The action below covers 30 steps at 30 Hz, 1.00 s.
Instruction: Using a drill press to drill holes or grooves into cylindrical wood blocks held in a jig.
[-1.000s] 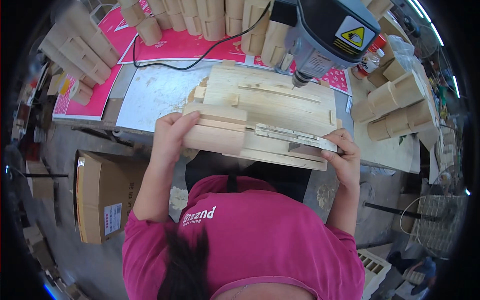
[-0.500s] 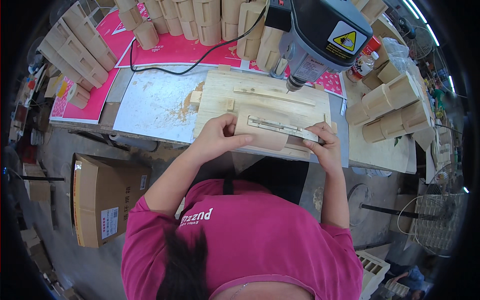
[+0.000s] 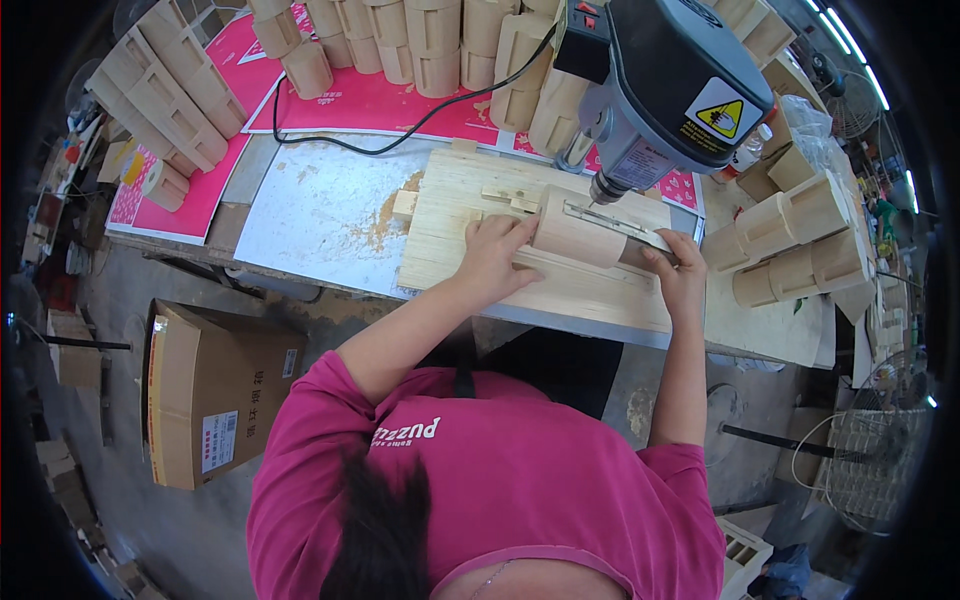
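Observation:
A rounded, pale wooden block (image 3: 575,235) lies on a wooden board (image 3: 450,270) beneath the drill press (image 3: 675,90). A narrow metal strip with slots (image 3: 622,224) rests lengthwise along its top and sticks out past its right end. The drill chuck (image 3: 606,188) hangs just over the strip; whether the bit touches it, I cannot tell. With fingertips against the block's left end, my left hand (image 3: 490,258) lies stretched out, thumb apart. My right hand (image 3: 682,272) pinches the strip's right end, where a dark part shows below it.
Wooden pieces stand in rows along the back (image 3: 430,50), with stacks at the left (image 3: 170,95) and right (image 3: 785,240). A black cable (image 3: 400,140) crosses the table. Narrow wooden stops (image 3: 510,197) sit on the board. A cardboard box (image 3: 215,395) stands on the floor at left.
The block and strip have moved away from me and to the right, under the chuck. My left thumb has come off the block; my right hand keeps its pinch.

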Tool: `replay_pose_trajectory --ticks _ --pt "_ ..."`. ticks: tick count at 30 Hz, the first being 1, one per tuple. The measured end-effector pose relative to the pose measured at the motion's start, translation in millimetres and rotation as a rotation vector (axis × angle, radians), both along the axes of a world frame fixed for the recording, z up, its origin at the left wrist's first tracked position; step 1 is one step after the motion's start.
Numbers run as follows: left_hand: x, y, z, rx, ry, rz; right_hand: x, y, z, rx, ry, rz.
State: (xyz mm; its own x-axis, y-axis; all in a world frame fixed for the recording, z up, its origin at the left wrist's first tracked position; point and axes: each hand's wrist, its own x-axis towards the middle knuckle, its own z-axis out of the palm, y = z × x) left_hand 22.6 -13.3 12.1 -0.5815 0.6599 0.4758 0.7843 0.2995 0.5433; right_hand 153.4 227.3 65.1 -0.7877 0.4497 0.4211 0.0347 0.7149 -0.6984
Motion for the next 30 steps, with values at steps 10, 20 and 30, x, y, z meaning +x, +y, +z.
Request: replay_pose_trajectory --ticks 10,20,30 --pt "-29 -14 -6 -0.06 0.007 0.036 -28 -12 -1 -0.192 -0.063 0.125" --pt "-38 -20 -14 -0.012 -0.021 -0.041 -66 13 157 -0.228 0.818 0.036" --pt "-39 -14 -16 -0.034 -0.012 -0.052 -56 -26 176 0.46 0.26 -0.248"
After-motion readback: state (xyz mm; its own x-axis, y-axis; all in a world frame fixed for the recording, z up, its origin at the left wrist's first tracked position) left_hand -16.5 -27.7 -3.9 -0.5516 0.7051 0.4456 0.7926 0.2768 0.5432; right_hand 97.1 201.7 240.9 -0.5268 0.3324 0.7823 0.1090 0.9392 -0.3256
